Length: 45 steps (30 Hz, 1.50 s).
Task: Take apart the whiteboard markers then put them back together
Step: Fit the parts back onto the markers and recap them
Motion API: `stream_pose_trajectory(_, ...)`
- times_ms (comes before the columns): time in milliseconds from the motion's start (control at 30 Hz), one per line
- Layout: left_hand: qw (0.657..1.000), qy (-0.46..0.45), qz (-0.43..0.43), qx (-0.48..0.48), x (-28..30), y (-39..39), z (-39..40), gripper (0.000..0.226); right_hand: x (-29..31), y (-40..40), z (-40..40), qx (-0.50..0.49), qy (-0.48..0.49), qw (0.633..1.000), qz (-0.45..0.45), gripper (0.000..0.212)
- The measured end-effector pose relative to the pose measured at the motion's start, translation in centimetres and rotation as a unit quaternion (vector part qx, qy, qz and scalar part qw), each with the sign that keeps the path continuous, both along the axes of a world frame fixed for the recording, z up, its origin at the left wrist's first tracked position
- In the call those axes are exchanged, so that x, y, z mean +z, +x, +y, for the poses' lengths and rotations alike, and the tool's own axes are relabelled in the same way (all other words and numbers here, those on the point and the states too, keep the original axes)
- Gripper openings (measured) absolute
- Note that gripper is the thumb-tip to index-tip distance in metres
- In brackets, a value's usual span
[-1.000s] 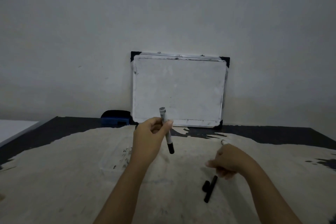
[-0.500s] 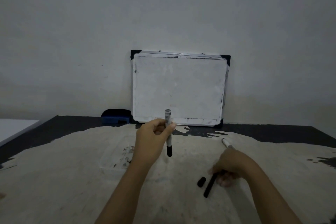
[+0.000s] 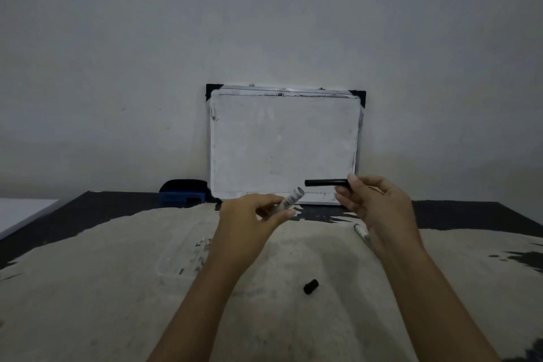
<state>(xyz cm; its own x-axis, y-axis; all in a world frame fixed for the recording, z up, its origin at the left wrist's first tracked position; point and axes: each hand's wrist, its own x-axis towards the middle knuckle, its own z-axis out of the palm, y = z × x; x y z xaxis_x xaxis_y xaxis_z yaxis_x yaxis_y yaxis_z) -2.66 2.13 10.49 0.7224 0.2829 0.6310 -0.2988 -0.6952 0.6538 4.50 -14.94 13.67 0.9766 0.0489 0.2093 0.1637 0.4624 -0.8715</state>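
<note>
My left hand (image 3: 252, 219) grips a white marker barrel (image 3: 292, 198), its open end tilted up to the right. My right hand (image 3: 379, 203) holds a long black marker part (image 3: 326, 183) level in its fingertips, pointing left towards the barrel's end; a small gap separates the two. A short black cap (image 3: 311, 286) lies on the table below the hands. Another white marker (image 3: 362, 233) lies on the table, partly hidden behind my right wrist.
A small whiteboard (image 3: 285, 144) leans on the wall at the back of the table. A blue-and-black eraser (image 3: 183, 192) sits to its left. A clear plastic tray (image 3: 182, 256) lies left of my left forearm. The worn table (image 3: 88, 288) has dark edges.
My right hand picked the long black part up off the table and raised it to the barrel's height. My left hand tilted the barrel from upright to slanting right.
</note>
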Motion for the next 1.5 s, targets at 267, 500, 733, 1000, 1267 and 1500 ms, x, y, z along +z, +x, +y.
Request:
stream_pose_trajectory(267,0.999,0.029,0.002,0.036,0.0,-0.3,-0.3,0.026,-0.3,-0.2,0.1,-0.067,-0.135,0.982,-0.117,0.009)
stream_pose_trajectory(500,0.997,0.060,-0.015,0.055,0.4,-0.5,-0.9,0.024,-1.2,-0.9,1.9,-0.026,-0.211,0.951,-0.225,0.004)
stream_pose_trajectory(733,0.997,0.032,0.006,0.076,-0.1,-0.4,-0.5,0.024,-2.2,-0.8,2.4,0.066,-0.277,0.938,-0.199,0.018)
stream_pose_trajectory(1000,0.997,0.000,0.035,0.068,-0.5,-0.2,-0.4,0.029,-4.4,1.6,-0.5,0.247,-0.642,0.709,-0.158,0.024)
stream_pose_trajectory(1267,0.996,0.014,0.046,0.079,-0.8,-0.2,-0.2,0.027,-7.0,2.4,0.2,0.251,-0.674,0.675,-0.167,0.021)
stream_pose_trajectory(1500,0.995,0.019,0.063,0.069,-0.9,-0.1,-0.2,0.022,-5.9,2.2,0.1,0.176,-0.523,0.812,-0.191,0.012)
